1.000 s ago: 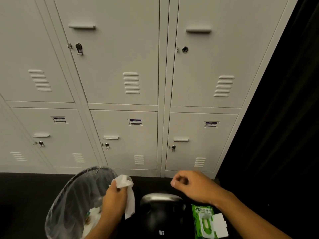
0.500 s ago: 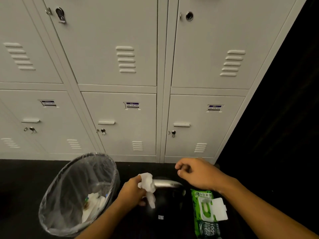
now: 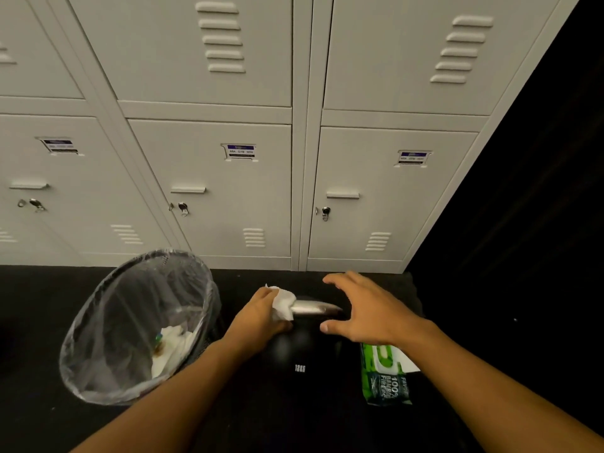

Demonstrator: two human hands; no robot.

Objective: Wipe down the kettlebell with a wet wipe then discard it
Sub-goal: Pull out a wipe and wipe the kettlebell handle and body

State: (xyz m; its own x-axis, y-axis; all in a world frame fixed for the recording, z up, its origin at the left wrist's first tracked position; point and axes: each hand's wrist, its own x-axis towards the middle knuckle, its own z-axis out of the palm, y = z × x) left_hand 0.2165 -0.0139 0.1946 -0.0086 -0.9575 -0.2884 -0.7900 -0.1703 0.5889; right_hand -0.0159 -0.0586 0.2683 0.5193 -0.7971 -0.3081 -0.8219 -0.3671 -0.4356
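Observation:
A black kettlebell stands on the dark floor in front of me, its shiny handle running left to right. My left hand grips a crumpled white wet wipe and presses it against the left end of the handle. My right hand hovers over the handle's right end with fingers spread and nothing in it. A bin lined with a clear bag stands to the left of the kettlebell, with used wipes at its bottom.
A green pack of wet wipes lies on the floor right of the kettlebell, partly under my right wrist. Grey lockers form a wall just behind. A black curtain hangs to the right.
My left hand carried the wipe from beside the bin over to the kettlebell handle. My right hand opened from a loose fist and dropped toward the handle. The camera tilted down.

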